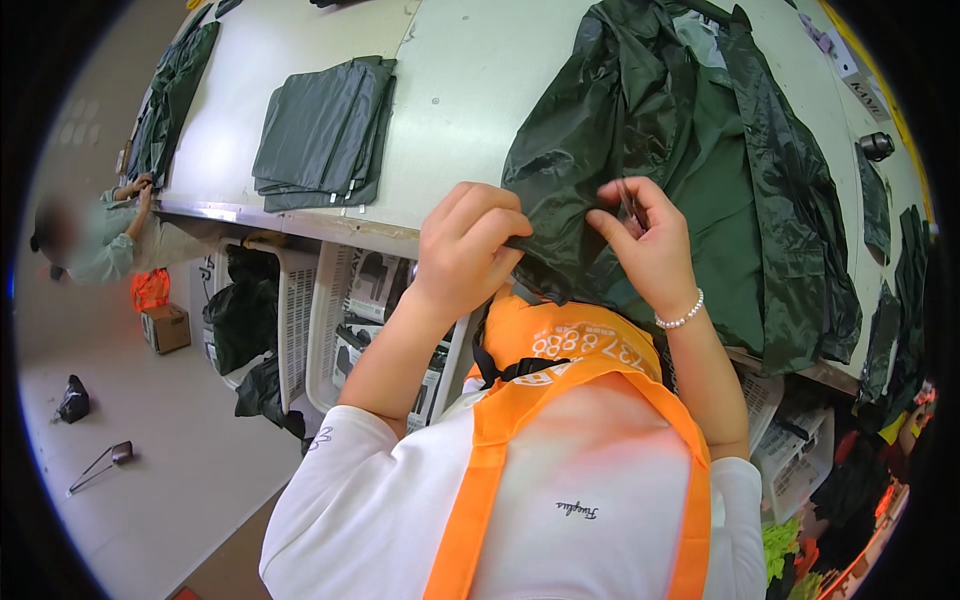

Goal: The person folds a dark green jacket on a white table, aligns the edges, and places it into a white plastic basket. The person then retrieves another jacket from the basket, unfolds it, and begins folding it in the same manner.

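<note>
Glossy green jacket [712,190] lies over the bench [455,100]'s near edge; left to right, a folded green stack [320,130] with small white tags by that edge, the left hand [468,240] curled, pinching jacket cloth, an orange apron [545,322] with white printing, the right hand [652,235] half closed around a slim metal tool [630,203], a black-lettered white box [862,88] along the right edge

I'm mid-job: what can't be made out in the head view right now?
Head view:
Slim tool in the right hand: fingers cover much of it, so its kind is unclear.
Left hand: its curled fingers hide the exact pinch on the dark green garment.
Garment's far end: cut off by the upper edge.
Co-worker's hands: too small to tell their grip.
</note>
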`<action>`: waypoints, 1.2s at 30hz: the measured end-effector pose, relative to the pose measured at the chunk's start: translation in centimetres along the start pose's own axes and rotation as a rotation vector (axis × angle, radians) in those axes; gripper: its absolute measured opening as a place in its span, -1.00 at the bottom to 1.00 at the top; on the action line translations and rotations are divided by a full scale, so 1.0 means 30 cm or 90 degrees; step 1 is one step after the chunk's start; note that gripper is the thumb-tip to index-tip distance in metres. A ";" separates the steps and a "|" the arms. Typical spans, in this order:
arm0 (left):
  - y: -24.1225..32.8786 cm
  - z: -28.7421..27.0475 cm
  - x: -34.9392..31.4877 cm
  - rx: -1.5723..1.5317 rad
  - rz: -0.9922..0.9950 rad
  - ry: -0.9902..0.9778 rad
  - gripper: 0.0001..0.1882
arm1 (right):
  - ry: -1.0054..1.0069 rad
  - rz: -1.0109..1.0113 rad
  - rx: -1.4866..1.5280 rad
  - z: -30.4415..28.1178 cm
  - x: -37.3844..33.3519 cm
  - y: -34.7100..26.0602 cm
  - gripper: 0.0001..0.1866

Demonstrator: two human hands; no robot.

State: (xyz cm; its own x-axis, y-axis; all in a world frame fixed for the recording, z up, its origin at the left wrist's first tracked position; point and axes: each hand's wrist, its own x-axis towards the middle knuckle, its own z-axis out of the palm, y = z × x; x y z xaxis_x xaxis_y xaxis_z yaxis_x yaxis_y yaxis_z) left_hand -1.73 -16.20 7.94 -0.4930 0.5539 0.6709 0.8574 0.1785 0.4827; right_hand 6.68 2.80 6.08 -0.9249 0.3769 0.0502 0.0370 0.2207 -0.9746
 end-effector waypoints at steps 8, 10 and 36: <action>0.021 0.016 -0.020 -0.063 -0.082 0.067 -0.72 | -0.108 -0.008 0.001 -0.019 -0.106 -0.079 -0.78; 0.027 0.025 -0.019 -0.084 -0.107 0.091 -0.73 | -0.120 -0.025 0.007 -0.013 -0.120 -0.082 -0.78; -0.016 0.116 -0.016 0.125 -0.452 0.326 -0.79 | -0.031 -0.115 0.077 -0.244 -0.082 0.032 -0.81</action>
State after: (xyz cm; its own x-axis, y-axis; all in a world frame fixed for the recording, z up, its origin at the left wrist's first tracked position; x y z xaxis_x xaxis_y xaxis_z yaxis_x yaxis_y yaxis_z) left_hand -1.40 -13.74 5.42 -0.8818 -0.1620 0.4429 0.3123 0.5031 0.8058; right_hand 11.76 8.65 6.62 -0.9297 0.2959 0.2193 -0.1748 0.1697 -0.9699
